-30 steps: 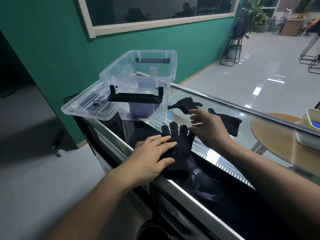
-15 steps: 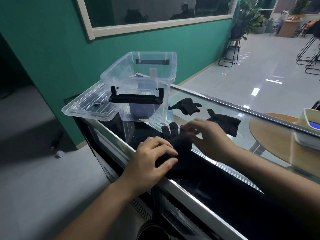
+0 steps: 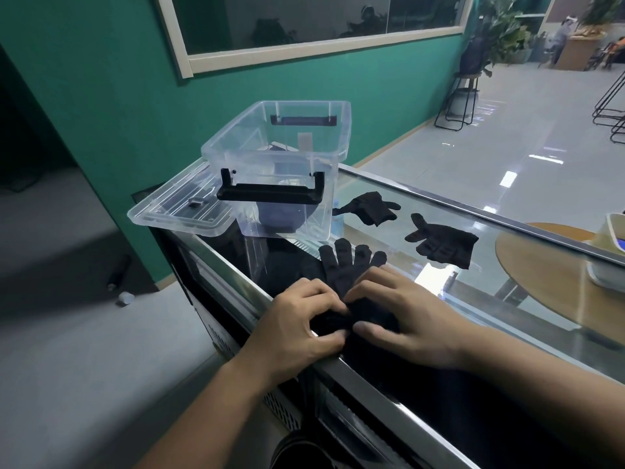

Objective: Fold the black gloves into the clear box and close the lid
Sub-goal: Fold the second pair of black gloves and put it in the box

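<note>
A black glove [image 3: 345, 269] lies flat on the glass counter, fingers pointing away from me. My left hand [image 3: 297, 326] and my right hand [image 3: 402, 319] both pinch its cuff end near the counter's front edge, thumbs under the bunched fabric. Two more black gloves lie farther back: one [image 3: 370, 208] beside the box, one [image 3: 443, 245] to the right. The clear box [image 3: 280, 157] stands open behind the glove, black handle facing me, something dark inside. Its clear lid [image 3: 179, 211] lies flat to the left of the box.
The glass counter [image 3: 507, 265] has a metal front rim and a drop to the floor on the left. A round wooden table [image 3: 548, 275] with a white container [image 3: 608, 255] stands at right. The green wall rises behind the box.
My right hand pulled back from the far gloves to the near glove's cuff. My left hand went from lying flat on the glove to pinching its cuff, which is now bunched up.
</note>
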Demonstrator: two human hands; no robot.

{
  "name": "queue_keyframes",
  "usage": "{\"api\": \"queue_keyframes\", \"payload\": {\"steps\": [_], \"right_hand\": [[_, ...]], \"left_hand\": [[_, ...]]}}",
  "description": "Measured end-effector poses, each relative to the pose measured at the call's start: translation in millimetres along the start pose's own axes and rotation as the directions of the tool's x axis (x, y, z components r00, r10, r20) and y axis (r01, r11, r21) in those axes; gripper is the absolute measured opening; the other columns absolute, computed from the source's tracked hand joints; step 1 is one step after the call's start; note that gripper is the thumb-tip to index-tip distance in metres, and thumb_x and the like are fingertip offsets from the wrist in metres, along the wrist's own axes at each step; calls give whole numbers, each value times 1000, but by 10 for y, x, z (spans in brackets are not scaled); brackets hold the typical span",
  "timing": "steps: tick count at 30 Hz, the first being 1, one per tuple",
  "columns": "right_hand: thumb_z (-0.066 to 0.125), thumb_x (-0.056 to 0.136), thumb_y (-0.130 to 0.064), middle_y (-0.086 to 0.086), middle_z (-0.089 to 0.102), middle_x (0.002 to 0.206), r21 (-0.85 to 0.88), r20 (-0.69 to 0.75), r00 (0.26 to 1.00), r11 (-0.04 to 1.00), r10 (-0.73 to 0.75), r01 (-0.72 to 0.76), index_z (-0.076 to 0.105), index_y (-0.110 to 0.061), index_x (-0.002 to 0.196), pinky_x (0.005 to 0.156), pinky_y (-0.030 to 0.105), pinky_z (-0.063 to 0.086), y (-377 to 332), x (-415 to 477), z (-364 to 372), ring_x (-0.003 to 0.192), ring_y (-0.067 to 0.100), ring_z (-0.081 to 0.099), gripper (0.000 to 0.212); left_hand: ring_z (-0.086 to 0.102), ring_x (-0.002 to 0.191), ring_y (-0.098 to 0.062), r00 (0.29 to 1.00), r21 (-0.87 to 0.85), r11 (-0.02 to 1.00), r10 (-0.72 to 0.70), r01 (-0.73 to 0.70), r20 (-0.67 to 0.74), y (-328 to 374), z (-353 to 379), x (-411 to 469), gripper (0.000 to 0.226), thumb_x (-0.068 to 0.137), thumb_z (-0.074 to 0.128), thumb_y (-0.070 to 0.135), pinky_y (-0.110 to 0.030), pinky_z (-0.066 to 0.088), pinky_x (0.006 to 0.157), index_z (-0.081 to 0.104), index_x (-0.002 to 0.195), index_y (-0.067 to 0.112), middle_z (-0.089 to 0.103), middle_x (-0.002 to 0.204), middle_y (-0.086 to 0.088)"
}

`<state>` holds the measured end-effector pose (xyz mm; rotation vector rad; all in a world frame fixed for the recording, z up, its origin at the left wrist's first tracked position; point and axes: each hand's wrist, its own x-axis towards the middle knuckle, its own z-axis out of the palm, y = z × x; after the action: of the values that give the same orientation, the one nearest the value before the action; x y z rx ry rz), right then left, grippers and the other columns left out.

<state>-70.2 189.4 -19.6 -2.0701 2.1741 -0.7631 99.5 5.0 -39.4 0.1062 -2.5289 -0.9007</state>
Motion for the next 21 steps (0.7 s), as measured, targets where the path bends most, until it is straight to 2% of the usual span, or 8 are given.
{"api": "queue_keyframes", "payload": {"steps": [3,6,9,12,14,18,19,21], "right_hand": [[71,98,-47,-12,57,120,-49,0,1000,999,-11,11,63,-29,127,93,32,49,7,7,25,111,13,54,35],[72,99,-30,-17,57,114,-25,-96,995,1000,11,-14,64,-27,119,87,29,52,87,37,96,106,8,55,22],[66,101,-26,-18,60,107,18,-144,988,998,59,-57,67,-24,113,85,19,47,158,49,128,101,2,55,12],[65,105,-33,-13,65,98,101,-175,973,986,151,-135,71,-20,104,79,21,49,169,58,134,95,4,61,15],[65,106,-34,-10,66,93,158,-190,964,975,184,-155,72,-17,98,77,24,50,171,77,129,91,9,64,20],[61,105,-44,-2,66,86,185,-219,944,961,246,-207,68,-10,87,75,32,50,193,108,139,85,16,62,39],[62,104,-44,-3,66,86,172,-228,938,959,261,-225,67,-11,86,75,31,50,192,111,143,84,15,63,38],[71,100,-36,-11,67,88,152,-261,923,956,282,-249,66,-19,90,75,23,50,196,105,156,87,9,63,21]], "left_hand": [[69,101,-7,997,-27,999,-38,37,-65,17,22,41,14,87,77,31,-19,52,91,80,99,26,72,99,18],[71,88,-11,994,-42,995,-94,92,-54,66,11,123,4,94,75,29,-24,54,79,76,98,28,74,89,12],[73,81,-9,983,-99,979,-183,180,-23,105,-36,204,12,92,81,34,-17,54,71,74,101,32,77,89,10],[75,81,-9,974,-129,966,-220,225,57,78,-76,255,24,86,87,34,-28,61,77,72,105,37,78,91,10],[76,83,-10,971,-143,961,-231,237,56,38,-81,276,20,89,85,30,-36,62,82,73,103,36,79,91,9],[78,85,-9,959,-232,933,-283,275,2,3,-59,280,6,97,81,35,-35,62,84,78,100,30,82,89,10],[78,83,-11,958,-230,934,-286,275,-16,-3,-46,272,7,98,79,36,-36,61,82,78,99,29,81,87,9],[75,79,-14,958,-184,946,-281,268,-50,-18,-18,252,9,99,78,38,-36,59,77,78,97,29,79,83,6]]}}
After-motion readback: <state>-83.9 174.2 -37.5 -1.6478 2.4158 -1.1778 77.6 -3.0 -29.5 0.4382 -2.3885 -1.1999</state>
